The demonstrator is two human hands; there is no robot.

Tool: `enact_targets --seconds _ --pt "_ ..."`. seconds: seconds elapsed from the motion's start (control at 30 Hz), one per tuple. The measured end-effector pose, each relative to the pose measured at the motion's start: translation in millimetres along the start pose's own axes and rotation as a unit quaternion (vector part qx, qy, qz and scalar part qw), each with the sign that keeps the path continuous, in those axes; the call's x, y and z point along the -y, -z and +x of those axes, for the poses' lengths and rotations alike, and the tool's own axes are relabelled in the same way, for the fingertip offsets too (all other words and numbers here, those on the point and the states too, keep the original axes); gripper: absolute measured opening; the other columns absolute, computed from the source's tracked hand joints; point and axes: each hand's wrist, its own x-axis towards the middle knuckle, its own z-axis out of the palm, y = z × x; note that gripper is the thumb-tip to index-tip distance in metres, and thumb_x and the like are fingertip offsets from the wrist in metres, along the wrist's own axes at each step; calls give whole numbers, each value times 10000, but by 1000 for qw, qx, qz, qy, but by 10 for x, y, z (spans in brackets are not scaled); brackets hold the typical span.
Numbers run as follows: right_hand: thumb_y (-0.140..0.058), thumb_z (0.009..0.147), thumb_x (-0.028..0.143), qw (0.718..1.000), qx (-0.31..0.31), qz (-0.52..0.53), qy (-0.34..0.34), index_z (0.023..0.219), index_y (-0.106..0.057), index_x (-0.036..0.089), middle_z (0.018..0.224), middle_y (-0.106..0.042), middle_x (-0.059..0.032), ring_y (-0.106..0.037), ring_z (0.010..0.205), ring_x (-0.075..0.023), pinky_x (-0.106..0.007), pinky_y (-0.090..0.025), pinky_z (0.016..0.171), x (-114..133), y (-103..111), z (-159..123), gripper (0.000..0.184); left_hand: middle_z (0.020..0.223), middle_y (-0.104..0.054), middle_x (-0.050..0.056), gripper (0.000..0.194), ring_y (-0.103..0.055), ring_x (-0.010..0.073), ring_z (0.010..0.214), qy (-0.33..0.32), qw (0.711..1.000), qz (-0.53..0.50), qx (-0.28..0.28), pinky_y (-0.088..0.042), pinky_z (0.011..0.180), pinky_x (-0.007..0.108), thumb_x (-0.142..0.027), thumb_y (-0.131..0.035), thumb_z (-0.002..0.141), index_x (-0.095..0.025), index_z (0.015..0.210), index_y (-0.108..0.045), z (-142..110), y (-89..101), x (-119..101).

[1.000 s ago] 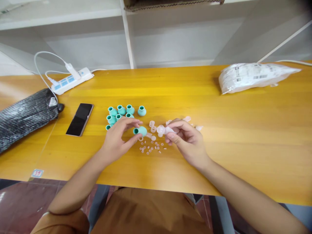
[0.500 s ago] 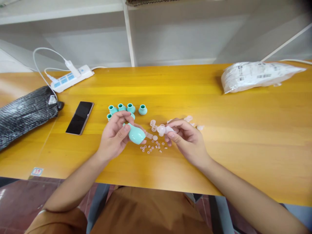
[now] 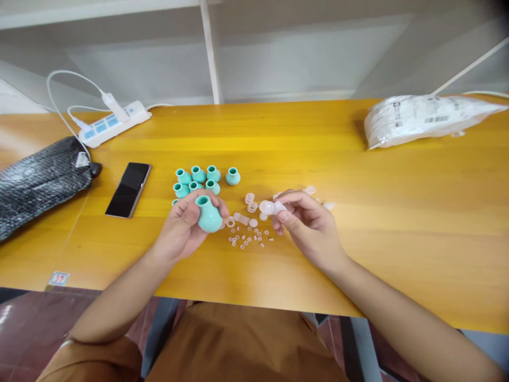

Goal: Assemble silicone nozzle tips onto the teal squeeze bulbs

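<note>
Left fingers (image 3: pixel 192 214) hold a teal pear-shaped rubbery bulb (image 3: pixel 209 217), right fingers (image 3: pixel 297 198) a translucent plastic fitting (image 3: pixel 267 207). Likely orienting step (parts apart); next move calls for aligning them.

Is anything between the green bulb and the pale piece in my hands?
Only fingers of your left hand, curled round the bulb; no other obstacle shows. The loose parts between it and the pale piece lie on the table.

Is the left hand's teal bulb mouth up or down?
Up: the teal bulb shows its open mouth above its rounded body.
</note>
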Motion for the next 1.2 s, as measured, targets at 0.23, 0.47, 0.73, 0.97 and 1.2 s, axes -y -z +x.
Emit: enact_targets --seconds 0.23,0.47,0.73,0.97,1.2 --pt "-856 1027 439 1000 9 12 6 1111 -792 269 889 -751 2 -705 652 -134 -264 -622 559 -27 13 -7 200 938 -701 42 277 -522 98 615 21 998 19 55 -435 577 232 -495 -661 1137 -220 1156 -687 -55 -73 -31" --pt "-926 968 291 998 49 21 18 1109 -804 251 1076 -821 -38 -799 780 -137 -244 -690 664 52 -13 -22 191 1196 -652 58 240 -615 137 882 -45 970 226 73 -525 727 235 -301 -750 1086 -251 1288 -630 -109 -32 25" --pt "-846 1016 183 986 64 -95 121 1198 -815 275 1158 -846 -66 -810 1107 -214 -352 -701 931 26 -18 -39 206 1159 -719 38 307 -706 161 995 -73 948 307 51 -597 851 252 -306 -866 1015 -239 1255 -687 -84 -113 19" --pt "-807 1015 72 933 89 -251 243 1307 -806 266 1195 -838 -78 -808 1118 -222 -388 -689 986 37 45 -25 350 1285 -786 53 327 -736 187 1081 -56 922 381 45 -578 849 263 -371 -810 1070 -284 1377 -738 -123 -84 9" --pt "-780 1017 32 870 96 -347 337 1398 -756 205 1176 -839 -112 -825 1101 -231 -368 -725 930 81 91 -14 419 1202 -841 47 387 -758 170 918 -104 896 430 33 -576 757 259 -472 -867 1020 -266 1337 -788 -108 -83 54"
